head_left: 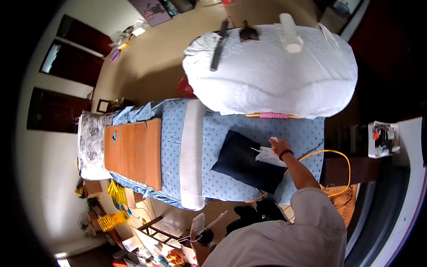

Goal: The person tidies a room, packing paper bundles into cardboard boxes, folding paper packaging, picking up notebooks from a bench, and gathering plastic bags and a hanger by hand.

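My right hand (279, 146), with a dark band at the wrist, is closed on a crumpled white tissue (269, 155) over the right part of a dark blue pillow (242, 160). The pillow lies on a bed with a blue patterned sheet (213, 178). Low in the view, my left hand (195, 238) is beside a pale, flat packet (198, 223), its fingers wrapped round it. A thin white stick-like item and a white cord show next to that hand.
A white-covered table (271, 84) beyond the bed holds a white bottle (291, 40), a brush (248, 33) and a dark bar (217, 53). A pink roller (273, 115) lies at its edge. An orange hose (348, 167) curves at the right. A brown mat (133, 153) lies left.
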`<action>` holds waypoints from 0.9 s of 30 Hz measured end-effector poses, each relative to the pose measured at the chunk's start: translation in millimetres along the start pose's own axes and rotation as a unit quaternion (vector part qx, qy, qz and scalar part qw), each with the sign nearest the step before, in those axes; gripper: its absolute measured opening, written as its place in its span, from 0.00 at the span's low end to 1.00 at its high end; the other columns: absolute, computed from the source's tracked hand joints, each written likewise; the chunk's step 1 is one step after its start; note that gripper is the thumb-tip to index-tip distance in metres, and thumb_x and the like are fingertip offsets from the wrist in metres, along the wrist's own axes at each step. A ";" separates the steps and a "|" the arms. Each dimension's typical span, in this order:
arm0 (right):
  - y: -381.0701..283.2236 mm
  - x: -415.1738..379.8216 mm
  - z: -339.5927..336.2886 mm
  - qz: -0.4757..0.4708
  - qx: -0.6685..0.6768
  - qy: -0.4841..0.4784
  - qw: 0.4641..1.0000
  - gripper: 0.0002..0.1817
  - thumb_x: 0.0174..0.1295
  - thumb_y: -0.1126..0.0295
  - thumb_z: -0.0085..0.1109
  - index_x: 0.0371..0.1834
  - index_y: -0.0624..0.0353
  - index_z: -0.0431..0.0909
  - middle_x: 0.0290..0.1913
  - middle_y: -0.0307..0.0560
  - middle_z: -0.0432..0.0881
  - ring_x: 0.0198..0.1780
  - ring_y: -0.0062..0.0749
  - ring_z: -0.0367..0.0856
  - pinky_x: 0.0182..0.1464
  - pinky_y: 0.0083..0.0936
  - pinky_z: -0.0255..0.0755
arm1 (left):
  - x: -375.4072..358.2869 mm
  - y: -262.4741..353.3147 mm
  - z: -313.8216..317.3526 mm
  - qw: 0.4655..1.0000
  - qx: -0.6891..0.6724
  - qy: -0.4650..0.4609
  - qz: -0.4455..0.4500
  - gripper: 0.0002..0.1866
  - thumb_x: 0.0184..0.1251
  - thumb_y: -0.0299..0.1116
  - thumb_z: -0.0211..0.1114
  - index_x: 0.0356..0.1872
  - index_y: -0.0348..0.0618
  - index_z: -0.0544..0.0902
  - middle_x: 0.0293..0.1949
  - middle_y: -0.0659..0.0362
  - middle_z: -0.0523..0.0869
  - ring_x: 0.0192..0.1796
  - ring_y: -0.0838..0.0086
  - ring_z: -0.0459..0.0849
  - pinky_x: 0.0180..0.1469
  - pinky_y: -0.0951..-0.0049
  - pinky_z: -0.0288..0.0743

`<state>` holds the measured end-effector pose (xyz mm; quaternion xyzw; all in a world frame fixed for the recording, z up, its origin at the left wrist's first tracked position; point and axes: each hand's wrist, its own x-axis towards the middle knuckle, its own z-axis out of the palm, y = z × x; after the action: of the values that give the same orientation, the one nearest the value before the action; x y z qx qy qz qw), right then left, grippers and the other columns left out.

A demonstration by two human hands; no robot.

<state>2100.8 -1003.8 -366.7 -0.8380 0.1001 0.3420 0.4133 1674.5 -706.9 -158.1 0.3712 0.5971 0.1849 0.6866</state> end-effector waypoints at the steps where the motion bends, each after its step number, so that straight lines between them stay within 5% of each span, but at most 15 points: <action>1: 6.0 8.8 17.1 -0.044 -0.021 0.030 0.998 0.34 0.56 0.37 0.47 0.30 0.63 0.81 0.26 0.57 0.81 0.33 0.52 0.80 0.41 0.41 0.71 | 0.2 -1.9 -4.0 1.000 -0.016 0.003 0.003 0.23 0.57 0.38 0.65 0.51 0.39 0.74 0.41 0.55 0.81 0.41 0.66 0.82 0.42 0.67 0.79; 7: -10.0 -4.8 69.5 -0.057 0.116 -0.025 0.991 0.37 0.57 0.32 0.43 0.12 0.59 0.70 0.14 0.41 0.71 0.17 0.34 0.69 0.29 0.33 0.65 | -5.5 -13.4 -43.6 0.988 -0.142 0.034 0.046 0.19 0.58 0.39 0.64 0.48 0.40 0.77 0.42 0.57 0.82 0.41 0.65 0.82 0.43 0.65 0.80; 9: 21.0 20.9 96.5 0.007 0.190 -0.092 0.977 0.34 0.60 0.36 0.41 0.31 0.62 0.72 0.30 0.44 0.74 0.33 0.34 0.72 0.40 0.31 0.66 | -6.6 -17.4 -60.7 0.979 -0.198 0.026 0.040 0.18 0.59 0.38 0.63 0.48 0.39 0.78 0.42 0.56 0.83 0.41 0.65 0.82 0.43 0.65 0.79; 10: 8.3 21.0 103.1 0.071 0.243 -0.156 0.955 0.37 0.64 0.39 0.38 0.52 0.67 0.75 0.47 0.50 0.80 0.49 0.37 0.77 0.53 0.29 0.68 | -11.6 -14.3 -62.1 0.975 -0.212 0.040 0.051 0.17 0.60 0.38 0.62 0.48 0.39 0.78 0.42 0.56 0.83 0.41 0.65 0.82 0.44 0.65 0.79; 14: -18.4 -0.3 104.9 0.059 0.212 -0.166 0.961 0.30 0.66 0.48 0.41 0.49 0.67 0.77 0.45 0.52 0.81 0.45 0.41 0.79 0.46 0.31 0.73 | -34.8 -5.5 -69.1 0.962 -0.240 0.101 0.080 0.16 0.61 0.36 0.62 0.45 0.35 0.78 0.39 0.57 0.83 0.40 0.70 0.83 0.40 0.71 0.78; 16: -45.0 -7.8 98.7 -0.055 -0.035 -0.183 0.981 0.26 0.61 0.51 0.50 0.51 0.63 0.77 0.45 0.53 0.81 0.43 0.38 0.80 0.43 0.32 0.73 | -60.3 13.4 -57.5 0.958 -0.233 0.140 0.091 0.16 0.59 0.36 0.64 0.43 0.34 0.79 0.35 0.57 0.83 0.34 0.69 0.83 0.36 0.71 0.78; 20: -75.5 -3.9 128.3 -0.044 0.169 -0.203 0.964 0.25 0.61 0.51 0.50 0.48 0.62 0.78 0.41 0.50 0.81 0.40 0.37 0.80 0.41 0.33 0.74 | -71.2 13.3 -76.8 0.949 -0.237 0.176 0.113 0.14 0.60 0.36 0.64 0.40 0.36 0.79 0.32 0.57 0.83 0.30 0.71 0.83 0.30 0.73 0.77; 27: -121.2 -49.2 189.9 -0.091 0.220 -0.314 0.919 0.25 0.61 0.50 0.51 0.46 0.62 0.78 0.39 0.48 0.81 0.38 0.37 0.80 0.39 0.32 0.74 | -88.8 12.9 -121.2 0.927 -0.278 0.222 0.116 0.15 0.60 0.38 0.64 0.40 0.36 0.79 0.31 0.59 0.83 0.29 0.74 0.82 0.32 0.75 0.76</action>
<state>2025.6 -787.6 -339.4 -0.5810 -0.0385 0.5180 0.6265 1541.6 -725.3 -89.4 0.1815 0.6117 0.5000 0.5856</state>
